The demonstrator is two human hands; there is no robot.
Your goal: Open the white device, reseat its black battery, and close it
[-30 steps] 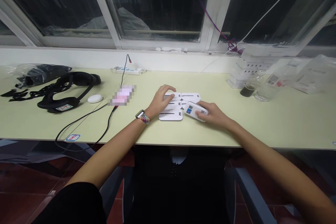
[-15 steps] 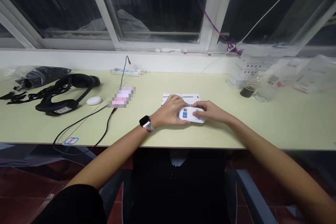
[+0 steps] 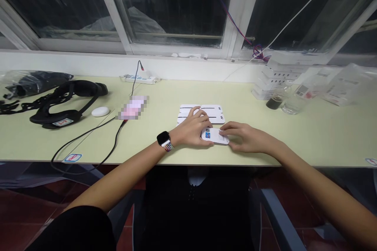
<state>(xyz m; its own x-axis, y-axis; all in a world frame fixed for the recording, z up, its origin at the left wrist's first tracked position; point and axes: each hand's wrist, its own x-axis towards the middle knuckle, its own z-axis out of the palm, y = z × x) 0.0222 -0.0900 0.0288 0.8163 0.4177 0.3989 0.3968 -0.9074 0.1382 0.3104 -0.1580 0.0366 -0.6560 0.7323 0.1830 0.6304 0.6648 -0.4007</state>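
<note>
A thin white slab (image 3: 216, 137) with rounded corners lies low over the desk near its front edge, its face showing a blue label and a small printed code. My left hand (image 3: 193, 128) is closed around its left end, thumb along the near side. At the right end, my right hand (image 3: 246, 136) pinches the same slab, with fingertips on the top and thumb at the near corner. Just beyond sit several white slabs (image 3: 212, 108), side by side in two rows, marked with dark lines and letters. My left hand partly covers them.
To the left are a pixelated phone-like object (image 3: 133, 108) on a cable, a white oval case (image 3: 100, 111) and a black headset (image 3: 69, 104). A power strip (image 3: 140, 79) lies at the back. White boxes (image 3: 268, 82) and a bottle (image 3: 291, 104) stand to the right.
Both hands have come nearer the desk's front edge with the white slab. More of the slabs behind now shows. My right hand has shifted slightly right, towards the slab's end.
</note>
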